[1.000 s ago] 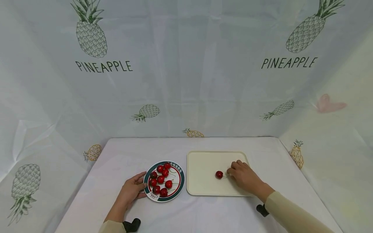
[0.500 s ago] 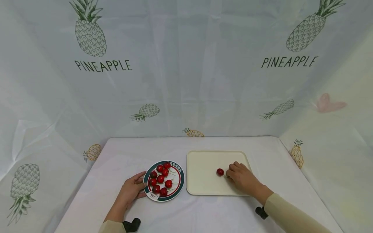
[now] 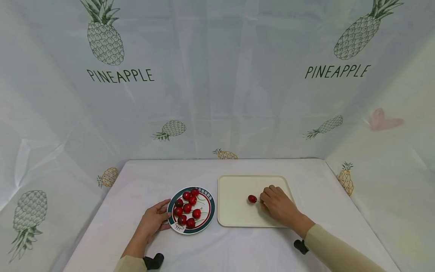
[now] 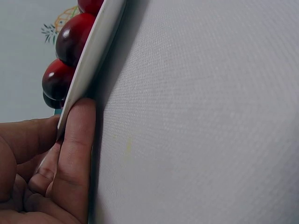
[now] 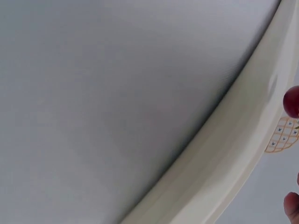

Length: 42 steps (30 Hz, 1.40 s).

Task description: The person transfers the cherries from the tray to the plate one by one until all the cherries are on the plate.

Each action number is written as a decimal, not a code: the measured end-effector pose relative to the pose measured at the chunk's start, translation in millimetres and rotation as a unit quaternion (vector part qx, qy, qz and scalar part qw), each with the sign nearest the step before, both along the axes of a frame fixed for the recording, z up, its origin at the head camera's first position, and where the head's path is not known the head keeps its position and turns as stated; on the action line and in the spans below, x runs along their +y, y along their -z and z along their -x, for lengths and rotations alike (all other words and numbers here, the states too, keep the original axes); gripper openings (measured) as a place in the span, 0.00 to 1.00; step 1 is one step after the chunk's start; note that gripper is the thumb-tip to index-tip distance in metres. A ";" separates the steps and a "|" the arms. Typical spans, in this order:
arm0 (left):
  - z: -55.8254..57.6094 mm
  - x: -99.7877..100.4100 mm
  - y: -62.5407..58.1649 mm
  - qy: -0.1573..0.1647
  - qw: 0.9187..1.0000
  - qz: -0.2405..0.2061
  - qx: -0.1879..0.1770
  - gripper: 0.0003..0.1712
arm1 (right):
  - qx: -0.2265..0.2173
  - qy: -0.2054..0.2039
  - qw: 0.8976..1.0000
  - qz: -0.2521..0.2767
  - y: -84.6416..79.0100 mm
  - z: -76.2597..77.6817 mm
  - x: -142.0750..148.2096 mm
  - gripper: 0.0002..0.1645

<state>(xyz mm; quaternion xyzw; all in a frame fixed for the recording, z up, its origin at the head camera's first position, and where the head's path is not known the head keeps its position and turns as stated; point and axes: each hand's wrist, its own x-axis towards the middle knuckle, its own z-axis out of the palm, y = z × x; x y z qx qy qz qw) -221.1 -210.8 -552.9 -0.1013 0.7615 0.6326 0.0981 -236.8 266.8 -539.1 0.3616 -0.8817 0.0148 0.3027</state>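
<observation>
My left hand (image 3: 153,219) grips the left rim of a round plate (image 3: 211,213), thumb on top and fingers beneath, as the left wrist view shows. Several red cherries (image 3: 187,208) with stems lie on this green-bordered plate; dark red ones (image 4: 74,39) show above its edge up close. Over the cream tray (image 3: 234,215), my right hand (image 3: 280,206) pinches the thin stem of a single cherry (image 3: 252,198), which hangs to the left of the fingertips. The right wrist view catches that cherry (image 5: 292,101) at its right edge, with only a bit of fingertip (image 5: 292,205) below.
The tray stands just right of the plate on a white-covered table (image 3: 217,249). Behind it rises a pale curtain (image 3: 217,94) printed with pineapples, which also closes off both sides. Black straps (image 3: 154,262) sit at the wrists.
My right hand has moved slightly left and away from me over the tray, and the cherry on its stem has shifted with it. The left hand and plate have stayed in place.
</observation>
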 end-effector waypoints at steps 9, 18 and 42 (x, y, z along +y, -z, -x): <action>1.1 -1.4 -1.8 0.005 1.000 0.002 0.001 0.33 | 0.018 -0.012 1.000 0.006 -7.2 5.4 -22.5 0.09; -0.4 -1.6 -4.2 0.003 1.000 -0.001 -0.001 0.33 | 0.008 -0.025 1.000 -0.007 -15.2 10.0 -78.5 0.08; -0.2 0.1 -3.0 0.000 1.000 0.005 -0.006 0.34 | -0.058 0.013 0.989 -0.132 -17.0 8.8 -185.0 0.11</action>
